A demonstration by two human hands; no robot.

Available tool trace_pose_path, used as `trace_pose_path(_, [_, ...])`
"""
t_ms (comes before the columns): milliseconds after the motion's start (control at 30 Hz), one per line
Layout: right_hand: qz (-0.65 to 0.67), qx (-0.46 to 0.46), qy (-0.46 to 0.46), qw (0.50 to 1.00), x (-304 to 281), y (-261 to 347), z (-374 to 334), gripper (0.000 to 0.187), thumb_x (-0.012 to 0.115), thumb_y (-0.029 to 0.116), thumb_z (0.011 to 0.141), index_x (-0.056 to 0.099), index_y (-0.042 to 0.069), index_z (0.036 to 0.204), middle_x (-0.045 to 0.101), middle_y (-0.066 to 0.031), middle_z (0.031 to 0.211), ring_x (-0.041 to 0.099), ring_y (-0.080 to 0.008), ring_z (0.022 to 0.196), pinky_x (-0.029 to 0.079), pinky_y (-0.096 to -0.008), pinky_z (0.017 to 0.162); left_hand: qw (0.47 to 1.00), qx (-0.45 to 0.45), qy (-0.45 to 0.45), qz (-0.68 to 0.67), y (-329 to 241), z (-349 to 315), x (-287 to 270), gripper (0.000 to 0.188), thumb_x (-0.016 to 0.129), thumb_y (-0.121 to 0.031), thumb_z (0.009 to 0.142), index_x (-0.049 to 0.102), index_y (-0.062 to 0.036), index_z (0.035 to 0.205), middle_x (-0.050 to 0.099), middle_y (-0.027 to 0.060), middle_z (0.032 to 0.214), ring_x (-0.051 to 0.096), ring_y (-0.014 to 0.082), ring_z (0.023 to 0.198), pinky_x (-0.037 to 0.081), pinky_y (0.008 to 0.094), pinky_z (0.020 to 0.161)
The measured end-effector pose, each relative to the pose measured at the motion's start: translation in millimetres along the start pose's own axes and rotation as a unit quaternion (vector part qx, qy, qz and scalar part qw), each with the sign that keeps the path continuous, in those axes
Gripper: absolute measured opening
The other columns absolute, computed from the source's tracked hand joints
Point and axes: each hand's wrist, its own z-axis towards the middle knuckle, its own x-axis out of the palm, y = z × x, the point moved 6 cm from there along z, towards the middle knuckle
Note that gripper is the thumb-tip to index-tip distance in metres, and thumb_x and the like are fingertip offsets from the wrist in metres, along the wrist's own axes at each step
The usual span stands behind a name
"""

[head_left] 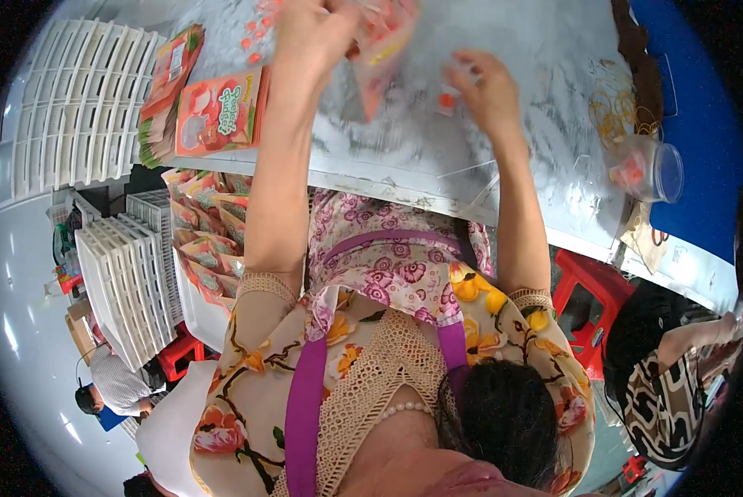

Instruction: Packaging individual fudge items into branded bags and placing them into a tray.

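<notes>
At the far edge of the view, my left hand (317, 33) is closed on a red-and-clear pouch (384, 41), which hangs tilted and slightly blurred over the grey metal table (404, 153). My right hand (487, 91) is to the right of it, low over the tabletop, fingers curled but apart. Beside its fingertips is a small red candy (447, 100); whether they touch, I cannot tell. More red candies (254, 58) lie scattered left of my left forearm. Flat red pouches (222, 112) are stacked near the table's left edge.
Filled pouches (210, 224) stand in a white container below the table's left side. White slatted trays (77, 103) are at the left. Rubber bands (611, 116) and a clear plastic jar (653, 170) lie at the right. A red stool (591, 311) and other people are nearby.
</notes>
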Motion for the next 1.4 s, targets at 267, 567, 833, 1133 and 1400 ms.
trace_pose_path(267, [-0.004, 0.046, 0.117, 0.992, -14, 3, 17, 0.027, 0.071, 0.008, 0.078, 0.07, 0.007, 0.105, 0.068, -0.0056, 0.088, 0.059, -0.0121, 0.074, 0.047, -0.0246, 0.07, 0.914, -0.227, -0.158, 0.295, 2, -32, 4, 0.037, 0.051, 0.0, 0.08, 0.066, -0.0019, 0.114, 0.053, -0.0021, 0.069, 0.053, 0.0075, 0.057, 0.046, 0.0248, 0.05])
trace_pose_path(567, [-0.104, -0.374, 0.086, 0.918, -1, 160, 20, 0.038, 0.081, 0.022, 0.072, 0.066, 0.003, 0.101, 0.066, -0.0084, 0.097, 0.062, -0.0208, 0.078, 0.05, -0.0317, 0.071, 0.918, -0.221, -0.216, 0.251, -2, -38, 9, 0.037, 0.05, 0.001, 0.083, 0.061, 0.0023, 0.118, 0.053, 0.0013, 0.065, 0.059, 0.0115, 0.051, 0.051, 0.0272, 0.044])
trace_pose_path(833, [-0.036, -0.116, 0.058, 0.991, 19, 131, -41, 0.03, 0.076, 0.007, 0.076, 0.062, 0.0, 0.102, 0.065, -0.0098, 0.093, 0.065, -0.0202, 0.082, 0.055, -0.0308, 0.071, 0.942, -0.193, -0.252, 0.109, -3, -42, 6, 0.041, 0.057, -0.007, 0.088, 0.053, 0.0031, 0.127, 0.051, 0.0025, 0.068, 0.055, 0.0121, 0.046, 0.047, 0.0261, 0.04])
trace_pose_path(1133, [0.046, -0.049, 0.057, 0.996, -2, 104, -23, 0.007, 0.067, -0.003, 0.083, 0.065, -0.002, 0.09, 0.07, -0.0068, 0.085, 0.064, -0.0102, 0.075, 0.052, -0.0238, 0.07, 0.96, -0.17, -0.202, 0.089, 49, -62, -54, 0.029, 0.063, -0.011, 0.09, 0.064, -0.0055, 0.118, 0.064, 0.0006, 0.092, 0.057, 0.0083, 0.089, 0.046, 0.0268, 0.084])
trace_pose_path(1400, [0.084, -0.055, 0.08, 0.992, -22, 96, -4, 0.005, 0.066, -0.005, 0.084, 0.066, -0.004, 0.089, 0.071, -0.0062, 0.086, 0.063, -0.0097, 0.077, 0.051, -0.0225, 0.073, 0.974, -0.145, -0.16, -0.067, 67, -56, -48, 0.008, 0.065, -0.006, 0.088, 0.067, -0.0049, 0.095, 0.065, -0.0007, 0.089, 0.058, 0.0066, 0.084, 0.047, 0.0238, 0.078])
